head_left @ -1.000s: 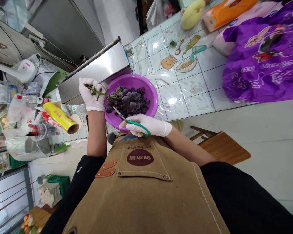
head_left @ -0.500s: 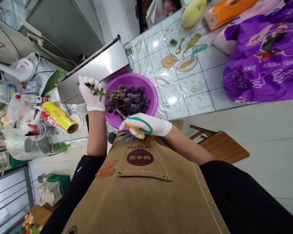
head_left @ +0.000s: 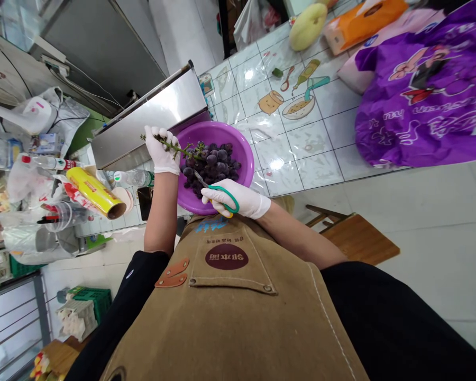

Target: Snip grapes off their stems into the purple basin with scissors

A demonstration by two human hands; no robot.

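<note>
My left hand (head_left: 162,151), in a white glove, is closed around the green stem of a bunch of grapes (head_left: 184,150) at the left rim of a purple basin (head_left: 244,145). Dark purple grapes (head_left: 218,161) lie in the basin, some still joined to the stem. In my gloved right hand (head_left: 238,198), at the basin's near rim, is a pair of scissors (head_left: 230,200) with green and yellow handles. The scissor blades point into the basin among the grapes near the stem. Whether the blades touch a grape stalk I cannot tell.
A steel box (head_left: 150,116) stands just behind the basin to the left. On the tiled-pattern tabletop lie a purple bag (head_left: 412,106), an orange tissue pack (head_left: 360,26) and a pale yellow melon (head_left: 307,26). At left are a yellow film roll (head_left: 93,190) and a plastic bottle (head_left: 133,178). A wooden stool (head_left: 360,238) stands below right.
My left hand has moved right and closer over the basin with the stem. The scissors in my right hand have turned, their handles now more edge-on, and lie slightly higher.
</note>
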